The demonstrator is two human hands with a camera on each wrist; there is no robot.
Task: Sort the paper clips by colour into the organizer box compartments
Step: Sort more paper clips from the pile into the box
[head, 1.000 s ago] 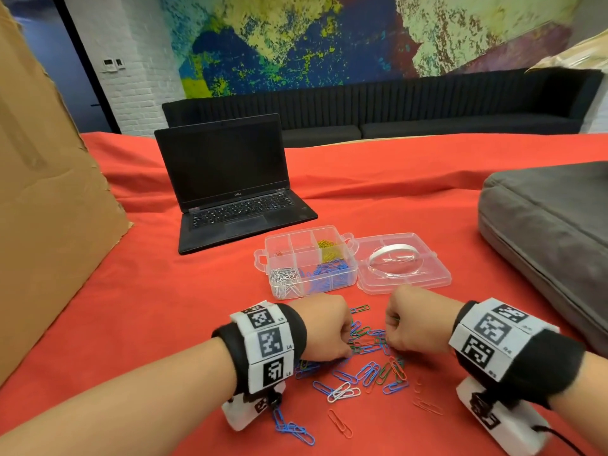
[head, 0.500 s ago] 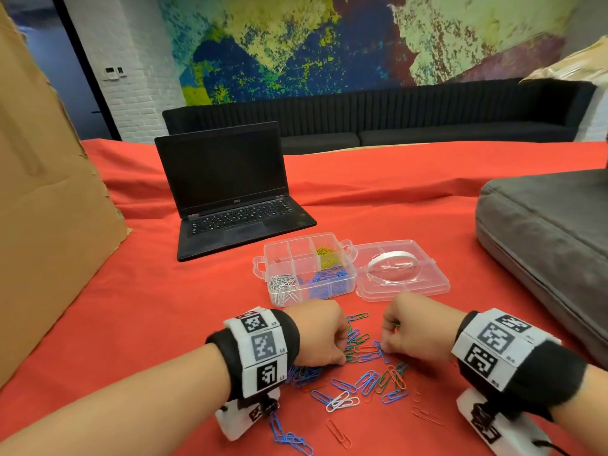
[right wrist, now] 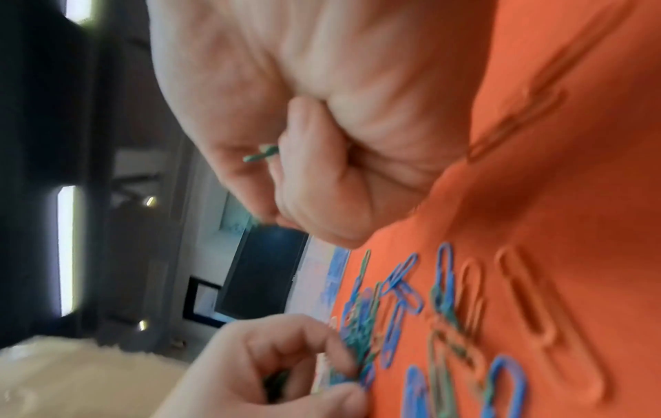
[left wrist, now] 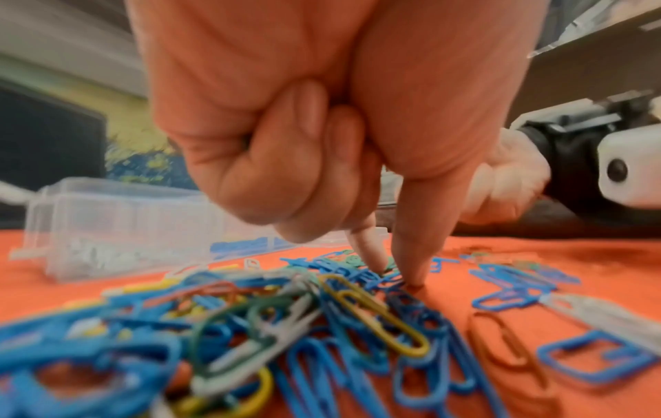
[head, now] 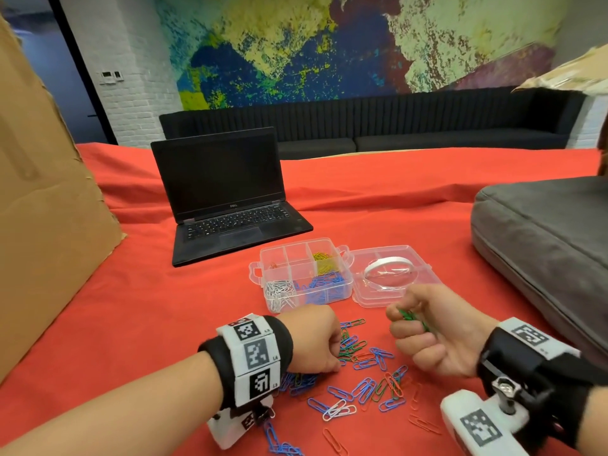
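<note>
The clear organizer box (head: 266, 284) stands open on the red cloth, its lid (head: 418, 291) laid flat to the right. It holds white, blue, yellow and a few red clips in separate compartments. Loose paper clips (head: 365, 373) of mixed colours lie in front of it. My left hand (head: 335, 360) is down on the pile, thumb and index finger (left wrist: 411, 254) pinching among green and blue clips (left wrist: 322, 325), with the other fingers curled. My right hand (head: 404, 320) is raised above the cloth, gripping green paper clips (head: 411, 315); one end sticks out of the fist (right wrist: 261, 154).
An open black laptop (head: 227, 205) sits behind the box. A cardboard sheet (head: 42, 209) stands at the left and a grey cushion (head: 546, 245) lies at the right. A white ring (head: 390, 269) rests in the lid. Single clips lie scattered near my wrists.
My right hand has lifted off the pile and turned palm-up with green clips in it. The left hand has stayed on the pile.
</note>
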